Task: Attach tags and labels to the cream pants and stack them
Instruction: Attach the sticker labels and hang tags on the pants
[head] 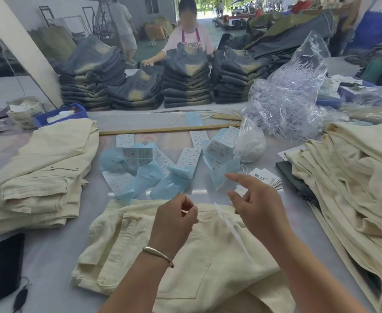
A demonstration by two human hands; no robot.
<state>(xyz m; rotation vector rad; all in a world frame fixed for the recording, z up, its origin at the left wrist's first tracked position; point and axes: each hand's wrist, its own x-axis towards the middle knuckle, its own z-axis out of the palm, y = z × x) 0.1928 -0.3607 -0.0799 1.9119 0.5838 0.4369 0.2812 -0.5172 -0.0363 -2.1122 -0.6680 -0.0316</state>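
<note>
One pair of cream cotton pants (185, 263) lies flat on the grey table (50, 256) directly before me, back pocket up. A finished stack of folded cream pants (38, 177) sits to my left; a larger, looser heap of cream pants (355, 188) sits to my right. I cannot count the pairs in either. Between them lie several white printed label sheets with pale blue backing (149, 168), overlapping, so no exact count is possible. A small fan of white card hang tags (265, 178) lies near my right hand. Across the table stand four stacks of faded blue jeans (185, 86).

My left hand (174, 224) has its fingers curled inward, thumb and forefinger closed together as if pinching; whatever is between them is too small to make out. My right hand (257, 204) is loosely spread, forefinger extended toward the labels, the other fingers relaxed. A thin white plastic tag fastener (228, 229) runs slantwise over the pants just beside this hand; I cannot tell whether the fingers touch it.

A clear plastic bag of white fasteners (287, 98) sits far right. A black phone (2, 267) lies at the left edge. A long wooden ruler (169, 129) crosses the table. A person in a pink top (189, 39) stands behind the jeans, partly hidden by them.
</note>
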